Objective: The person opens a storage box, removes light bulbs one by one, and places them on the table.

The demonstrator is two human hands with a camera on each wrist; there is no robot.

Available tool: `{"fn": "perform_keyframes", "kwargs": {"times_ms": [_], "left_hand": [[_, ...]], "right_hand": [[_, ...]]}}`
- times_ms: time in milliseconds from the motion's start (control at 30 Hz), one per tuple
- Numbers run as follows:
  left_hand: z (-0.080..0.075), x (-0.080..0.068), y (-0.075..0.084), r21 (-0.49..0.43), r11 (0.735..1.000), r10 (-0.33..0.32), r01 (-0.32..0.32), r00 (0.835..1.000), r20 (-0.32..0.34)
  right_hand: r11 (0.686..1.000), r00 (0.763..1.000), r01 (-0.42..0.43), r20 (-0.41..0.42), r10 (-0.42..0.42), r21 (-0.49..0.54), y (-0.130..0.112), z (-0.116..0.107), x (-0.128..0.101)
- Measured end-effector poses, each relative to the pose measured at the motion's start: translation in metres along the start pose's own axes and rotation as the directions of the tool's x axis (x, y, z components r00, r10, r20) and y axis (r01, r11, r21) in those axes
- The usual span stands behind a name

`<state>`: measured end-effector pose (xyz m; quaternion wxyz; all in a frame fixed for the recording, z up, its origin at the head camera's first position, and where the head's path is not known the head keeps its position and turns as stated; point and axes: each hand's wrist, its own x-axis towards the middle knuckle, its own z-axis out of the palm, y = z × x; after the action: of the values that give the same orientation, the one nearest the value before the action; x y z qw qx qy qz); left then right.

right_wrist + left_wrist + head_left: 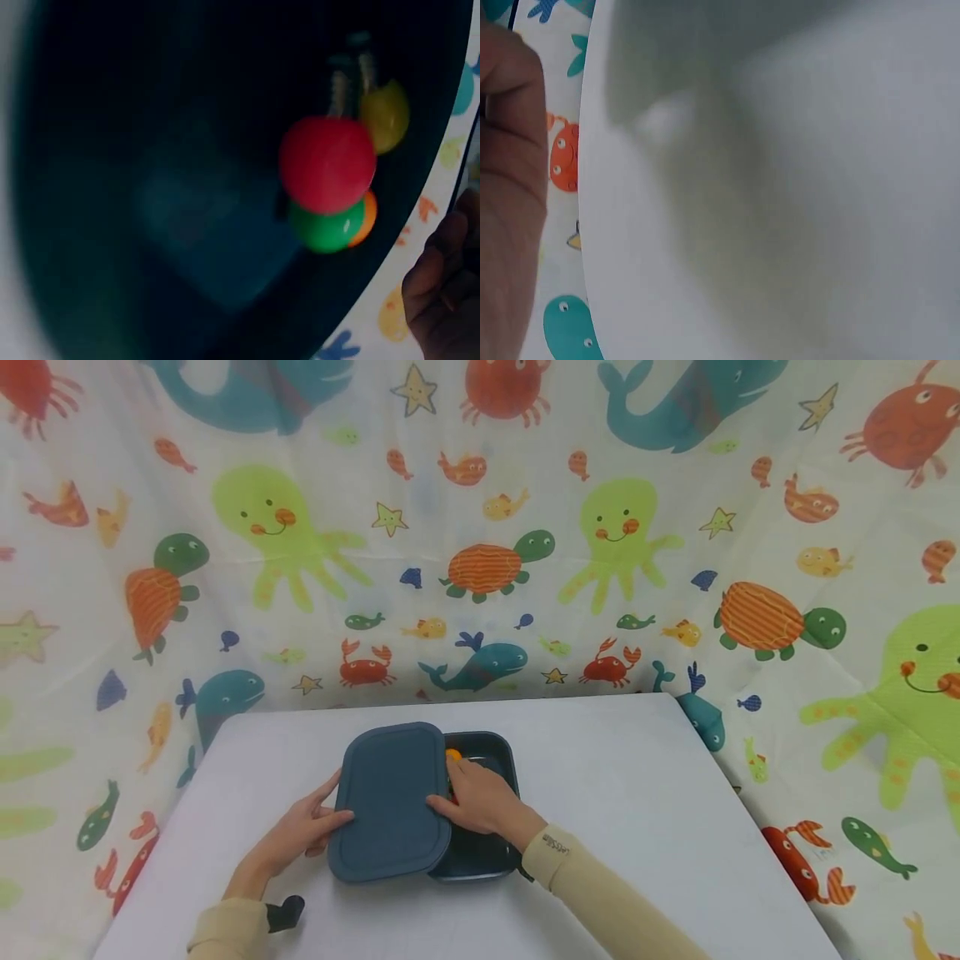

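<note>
A dark blue rectangular lid (390, 802) lies askew over the left part of a dark blue box (480, 866). My left hand (303, 827) holds the lid's left edge, thumb on top and the other fingers partly hidden below. At the lid's right edge, my right hand (480, 797) has its thumb on top while its fingertips disappear at the edge, over the box. Inside the box, the right wrist view shows a red ball (328, 165), a yellow ball (386, 118), a green ball (319, 229) and an orange ball (367, 219) bunched together.
The box stands on a white table (615, 810). Behind it and at the sides hangs a curtain (480, 610) printed with sea animals. Dark straps show at both wrists, below tan sleeves (600, 893).
</note>
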<state>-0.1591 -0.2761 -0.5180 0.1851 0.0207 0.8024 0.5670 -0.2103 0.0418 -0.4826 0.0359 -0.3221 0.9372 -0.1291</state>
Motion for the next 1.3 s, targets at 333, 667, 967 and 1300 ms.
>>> {"fn": "perform_keyframes", "kwargs": {"times_ms": [333,667,967,1300], "left_hand": [[-0.032,-0.019,-0.02,-0.022,0.999,-0.046,0.047,0.998,0.038],[-0.055,-0.04,-0.033,-0.035,0.995,-0.09,0.091,0.996,0.026],[-0.075,-0.052,-0.052,0.002,0.986,-0.167,0.167,0.986,-0.006],[-0.088,-0.061,-0.07,0.066,0.98,-0.186,0.186,0.983,-0.001]], "right_hand": [[0.997,0.998,-0.026,0.063,0.03,-0.067,-0.039,0.008,0.02],[0.996,0.992,-0.03,0.118,0.039,-0.079,-0.068,0.015,0.04],[0.993,0.986,0.001,0.163,0.019,-0.12,-0.092,0.022,0.059],[0.997,0.965,-0.056,0.254,0.068,-0.056,-0.115,0.032,0.069]]}}
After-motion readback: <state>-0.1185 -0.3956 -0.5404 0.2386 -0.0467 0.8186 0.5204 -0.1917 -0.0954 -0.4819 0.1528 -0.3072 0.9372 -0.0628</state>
